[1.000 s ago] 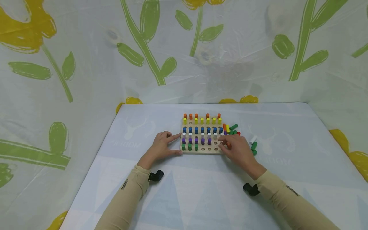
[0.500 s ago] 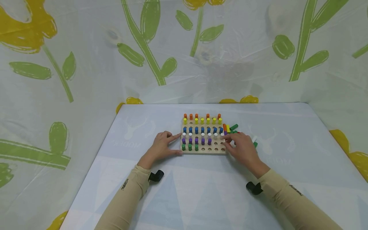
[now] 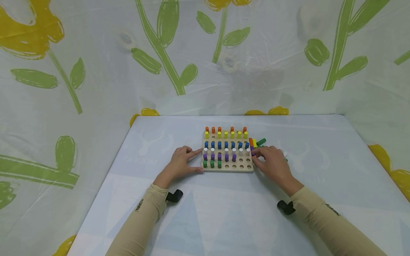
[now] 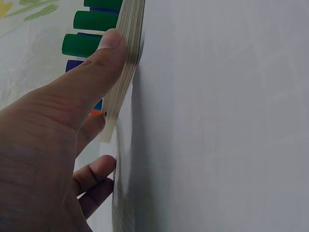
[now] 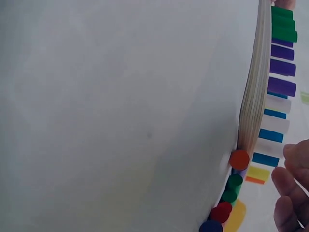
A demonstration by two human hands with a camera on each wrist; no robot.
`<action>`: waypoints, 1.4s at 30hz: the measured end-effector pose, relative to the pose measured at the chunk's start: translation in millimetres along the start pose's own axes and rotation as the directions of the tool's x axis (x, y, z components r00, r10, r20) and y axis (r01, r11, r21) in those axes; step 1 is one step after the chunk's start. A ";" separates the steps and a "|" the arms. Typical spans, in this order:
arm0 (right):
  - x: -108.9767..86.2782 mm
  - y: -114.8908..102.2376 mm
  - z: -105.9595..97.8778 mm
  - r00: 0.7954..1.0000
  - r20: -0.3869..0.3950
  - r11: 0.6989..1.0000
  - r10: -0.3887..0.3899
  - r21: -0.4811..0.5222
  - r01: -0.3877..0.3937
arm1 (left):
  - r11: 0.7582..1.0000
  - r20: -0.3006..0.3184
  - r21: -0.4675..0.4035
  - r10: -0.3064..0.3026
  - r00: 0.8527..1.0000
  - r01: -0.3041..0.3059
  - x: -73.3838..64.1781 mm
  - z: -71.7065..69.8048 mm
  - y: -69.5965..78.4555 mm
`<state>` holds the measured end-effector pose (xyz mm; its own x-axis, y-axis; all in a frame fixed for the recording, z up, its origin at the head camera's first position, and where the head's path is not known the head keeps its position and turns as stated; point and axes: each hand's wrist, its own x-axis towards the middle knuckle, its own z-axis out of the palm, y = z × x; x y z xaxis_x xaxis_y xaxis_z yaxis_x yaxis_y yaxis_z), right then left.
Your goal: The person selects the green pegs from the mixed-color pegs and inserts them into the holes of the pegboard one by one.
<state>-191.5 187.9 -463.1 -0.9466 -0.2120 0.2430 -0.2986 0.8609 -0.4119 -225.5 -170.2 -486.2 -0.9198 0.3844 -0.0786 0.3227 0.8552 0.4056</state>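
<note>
A wooden pegboard (image 3: 224, 171) holds rows of upright coloured pegs, with green ones (image 3: 212, 164) at the front left. At its left side my left hand (image 3: 180, 163) spreads thumb and index finger against the edge; in the left wrist view the thumb (image 4: 91, 72) presses the front corner by the green pegs. My right hand (image 3: 272, 165) is at the board's right edge, fingertips beside a loose purple peg (image 3: 252, 150). In the right wrist view those fingers (image 5: 285, 181) show no peg between them, and an orange peg (image 5: 239, 159) lies along the edge below.
More loose pegs lie right of the board, among them a yellow one (image 3: 254, 142) and a green one (image 3: 261, 141); a red one (image 5: 222, 210) shows in the right wrist view. Some are hidden behind my right hand. The white patterned table (image 3: 230, 213) runs back to a flowered sheet.
My right hand has slid right, from over the board's right side to its edge. The orange peg seen at its fingers is now hidden in the head view. My left hand stays put.
</note>
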 end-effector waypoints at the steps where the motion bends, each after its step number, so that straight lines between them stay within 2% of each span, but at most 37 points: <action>1: 0.1 0.5 -0.1 1.000 0.003 1.000 0.006 0.001 -0.006 | 1.000 0.001 -0.001 -0.001 1.000 0.001 0.1 -0.1 0.2; 8: 2.4 1.7 -2.9 0.998 0.023 0.999 0.052 -0.001 -0.052 | 1.000 0.002 -0.002 0.006 1.000 -0.006 -1.3 -1.0 1.1; 19: 8.4 8.6 -3.9 0.999 -0.001 0.999 0.046 -0.016 -0.046 | 1.000 -0.004 -0.008 -0.006 1.000 0.006 -0.6 -1.0 1.2; 32: 17.4 16.1 -2.8 0.986 0.089 0.987 0.141 -0.096 -0.132 | 1.000 0.004 -0.009 -0.004 1.000 0.004 -0.5 -1.3 1.2; 42: 22.5 21.0 -0.8 0.978 0.139 0.984 0.157 -0.111 -0.142 | 1.000 0.004 -0.016 0.001 1.000 -0.001 -1.2 -2.1 1.9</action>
<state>-219.0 201.5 -465.6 -0.9893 -0.1367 0.0512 -0.1459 0.9282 -0.3423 -224.2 -169.8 -483.4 -0.9187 0.3865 -0.0814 0.3199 0.8491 0.4204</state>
